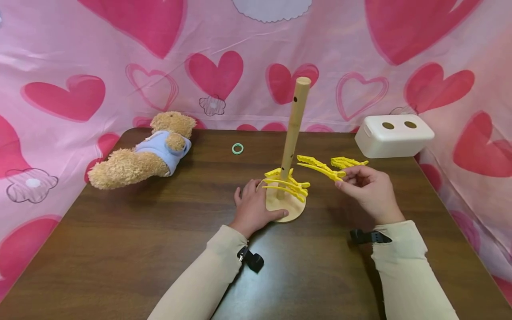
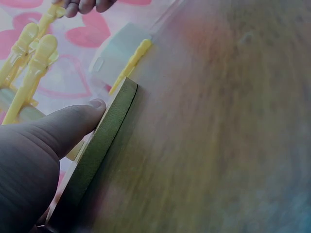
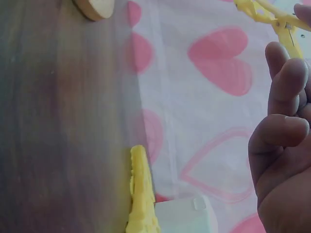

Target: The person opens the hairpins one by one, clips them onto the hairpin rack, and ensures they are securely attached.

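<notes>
A wooden stand (image 1: 293,129), a round post on a disc base, stands upright near the table's middle. My left hand (image 1: 256,206) holds its base from the left, thumb lying on the disc (image 2: 104,141). Yellow alligator hair clips (image 1: 290,186) sit around the lower post. To the right of the post, my right hand (image 1: 370,191) pinches the tail end of another yellow hair clip (image 1: 320,168) between thumb and fingers. That clip's arms are spread, pointing at the post but apart from it. More yellow clips (image 1: 348,162) lie on the table behind the right hand.
A teddy bear (image 1: 164,149) in a blue shirt lies at the back left. A mint-green ring (image 1: 238,148) is on the table behind the stand. At the back right sits a white box (image 1: 394,138) with two round holes. Heart-patterned cloth (image 1: 216,75) hangs behind the table.
</notes>
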The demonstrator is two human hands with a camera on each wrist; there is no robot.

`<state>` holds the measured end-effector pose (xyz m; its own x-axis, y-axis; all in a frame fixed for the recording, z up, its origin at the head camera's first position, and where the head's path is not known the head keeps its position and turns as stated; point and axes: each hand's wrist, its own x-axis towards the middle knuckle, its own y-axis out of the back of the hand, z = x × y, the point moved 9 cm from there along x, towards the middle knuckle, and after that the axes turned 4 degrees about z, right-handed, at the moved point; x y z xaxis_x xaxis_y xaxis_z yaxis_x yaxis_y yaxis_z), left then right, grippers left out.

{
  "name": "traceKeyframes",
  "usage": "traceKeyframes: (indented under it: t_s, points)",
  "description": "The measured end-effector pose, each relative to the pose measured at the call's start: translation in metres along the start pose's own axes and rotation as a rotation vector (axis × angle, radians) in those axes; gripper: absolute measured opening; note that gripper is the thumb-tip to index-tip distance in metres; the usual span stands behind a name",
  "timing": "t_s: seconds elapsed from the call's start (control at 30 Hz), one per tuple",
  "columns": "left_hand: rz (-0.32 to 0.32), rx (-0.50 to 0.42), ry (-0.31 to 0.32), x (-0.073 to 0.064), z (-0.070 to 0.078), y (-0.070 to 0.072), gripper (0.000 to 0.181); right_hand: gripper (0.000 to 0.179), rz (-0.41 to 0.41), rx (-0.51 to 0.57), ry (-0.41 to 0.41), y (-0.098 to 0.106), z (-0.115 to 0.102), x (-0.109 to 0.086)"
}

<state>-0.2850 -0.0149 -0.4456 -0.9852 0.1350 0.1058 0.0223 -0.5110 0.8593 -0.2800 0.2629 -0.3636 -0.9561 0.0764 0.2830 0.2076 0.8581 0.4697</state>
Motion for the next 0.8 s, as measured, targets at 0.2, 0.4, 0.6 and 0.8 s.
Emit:
traceKeyframes:
  t_s: [0.2,0.4,0.6,0.8]
  points:
    - [0.004,0.012,-0.011,0.000,0.000,0.001,0.095,0.026,-0.019,0.042,0.019,0.001,-0.010,-0.003]
    - [-0.024,0.040,-0.013,-0.001,-0.001,-0.001,0.094,0.023,-0.031,0.129,0.018,-0.002,-0.014,-0.004]
    - [-0.078,0.082,-0.008,-0.001,-0.001,-0.005,0.097,0.022,-0.070,0.138,0.030,-0.008,-0.017,-0.005]
    - [-0.129,0.110,-0.021,-0.002,-0.001,-0.010,0.102,0.021,-0.116,0.120,0.058,-0.017,-0.024,-0.007]
